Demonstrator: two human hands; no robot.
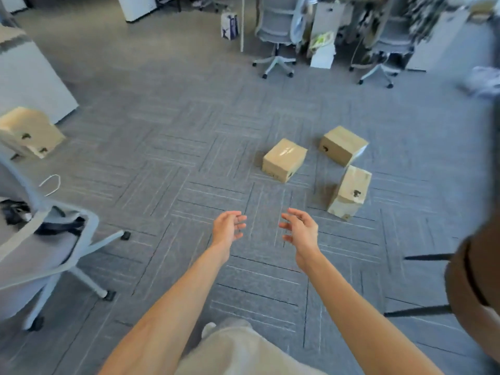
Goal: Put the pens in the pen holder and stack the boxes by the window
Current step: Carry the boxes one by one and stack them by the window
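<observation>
Three cardboard boxes lie loose on the grey carpet ahead and to the right: one nearest the middle (284,159), one further back (343,145), and one standing on end (350,192). Another stack of cardboard boxes (28,131) sits at the far left by a white cabinet. My left hand (228,227) and my right hand (300,230) are stretched out in front of me, palms facing each other, fingers loosely curled, holding nothing. Both hands are short of the boxes. No pens or pen holder are in view.
A grey office chair (46,247) stands close at my left. Two more office chairs (276,31) (384,50) and cluttered desks line the back. A brown round object (476,280) on dark legs is at the right edge. A white cabinet (27,77) is at the left.
</observation>
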